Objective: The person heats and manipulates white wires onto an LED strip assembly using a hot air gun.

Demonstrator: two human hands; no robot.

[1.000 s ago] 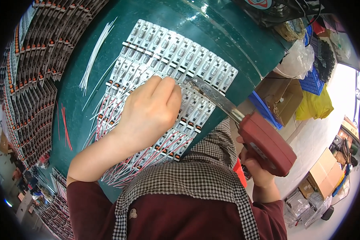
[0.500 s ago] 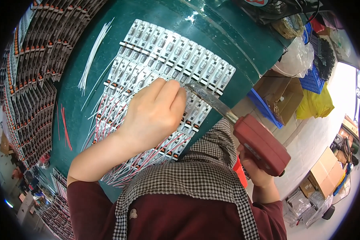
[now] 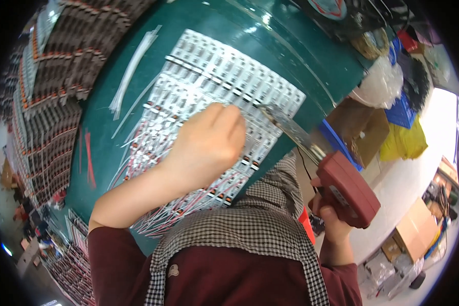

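Observation:
My left hand (image 3: 206,145) rests with curled fingers on a panel of small white circuit strips (image 3: 209,86) laid in rows on a green table (image 3: 290,56). Thin red and white wires (image 3: 153,214) stick out from the strips' near edge. My right hand (image 3: 331,219) grips a dark red soldering gun (image 3: 347,186). Its long metal tip (image 3: 283,122) reaches to the strips just right of my left fingertips.
Loose white wires (image 3: 130,76) and a few red ones (image 3: 86,158) lie on the table's left part. Racks of dark strips (image 3: 46,102) fill the left side. Cardboard boxes (image 3: 359,135), blue bins (image 3: 400,109) and a yellow bag (image 3: 403,140) stand at the right.
My left hand has shifted slightly along the strips. The soldering gun's tip has stayed at the strips beside my fingers.

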